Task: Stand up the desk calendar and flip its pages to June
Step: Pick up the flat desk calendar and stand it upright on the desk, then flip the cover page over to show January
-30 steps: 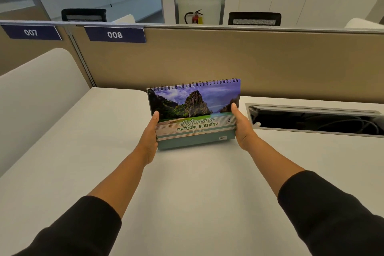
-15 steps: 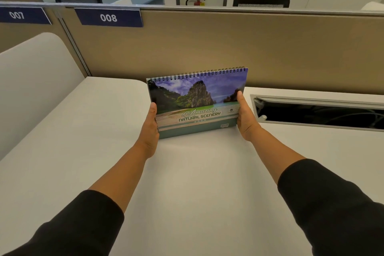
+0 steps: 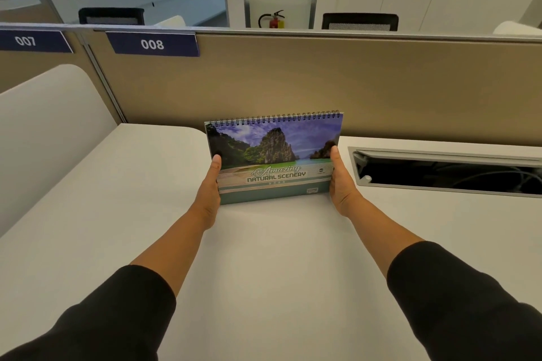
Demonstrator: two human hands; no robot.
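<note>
The desk calendar (image 3: 274, 155) stands upright on the white desk, spiral binding along its top edge. Its front shows the cover, a green cliff and sea photo with the words "Amazing Natural Scenery". My left hand (image 3: 209, 187) grips its left edge, thumb on the front. My right hand (image 3: 340, 182) grips the right edge the same way. The fingers of both hands are hidden behind the calendar. Its bottom edge rests on the desk.
The white desk (image 3: 264, 258) ends at a beige partition (image 3: 322, 82) right behind the calendar. An open cable tray (image 3: 445, 173) with wires lies in the desk to the right. A white curved side panel (image 3: 50, 132) rises on the left.
The calendar and both hands hold almost the same pose throughout. The view dipped and then tilted back up, so more of the room beyond the partition shows.
</note>
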